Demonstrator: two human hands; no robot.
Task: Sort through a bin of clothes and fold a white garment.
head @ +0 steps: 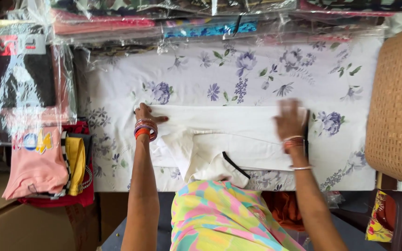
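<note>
Nearest me I see the bright multicoloured cloth (219,216) of my own clothing, with both forearms reaching out past it. Just beyond, a white garment (229,139) lies folded across the counter (117,88), which is covered in a white sheet printed with purple flowers. A thin black strip (236,165) runs along the garment's near fold. My left hand (146,114) lies flat and open on the garment's far left corner, bangles at the wrist. My right hand (290,120) is blurred, fingers spread and open, pressing on the garment's right end. To the left, a pink garment (36,160) and a yellow one hang off the side. A woven basket (396,102) stands at right. Farthest off, plastic-wrapped fabric packs (210,25) are stacked along the counter's back edge.
</note>
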